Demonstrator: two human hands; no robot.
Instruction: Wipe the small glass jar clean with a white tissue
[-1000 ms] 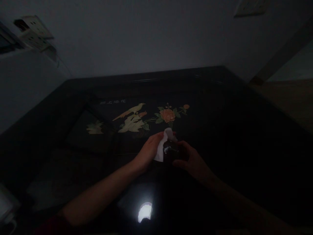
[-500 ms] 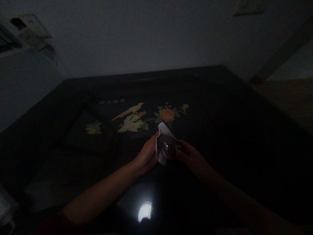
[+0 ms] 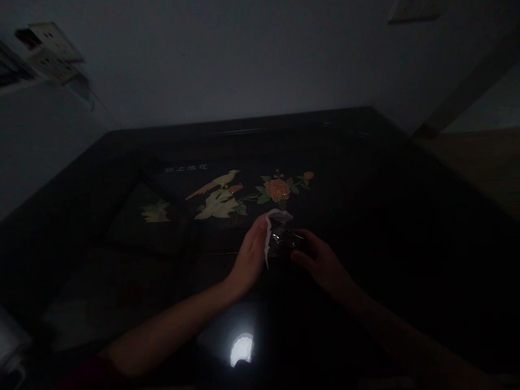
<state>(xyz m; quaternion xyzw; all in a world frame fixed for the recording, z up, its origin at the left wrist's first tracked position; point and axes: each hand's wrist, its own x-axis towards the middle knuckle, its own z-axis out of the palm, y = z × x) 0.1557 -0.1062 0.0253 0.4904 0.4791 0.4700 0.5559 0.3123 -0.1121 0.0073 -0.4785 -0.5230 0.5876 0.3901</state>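
Observation:
The scene is very dark. My left hand (image 3: 249, 252) holds a white tissue (image 3: 273, 227) pressed against a small dark shiny object (image 3: 284, 241), possibly glass, which I cannot name. My right hand (image 3: 314, 260) grips that object from the right side. Both hands meet above a black lacquered tabletop (image 3: 385, 216) just in front of its inlaid flower and bird picture (image 3: 244, 192).
A bright light reflection (image 3: 241, 349) shines on the tabletop near my body. White wall sockets (image 3: 44, 49) sit at the upper left on the pale wall. A wooden floor (image 3: 483, 162) shows at the right, beyond the table's edge.
The tissue and the dark object have turned in my hands; the tissue now sits more over the object's top and left side. My hands stay in nearly the same place.

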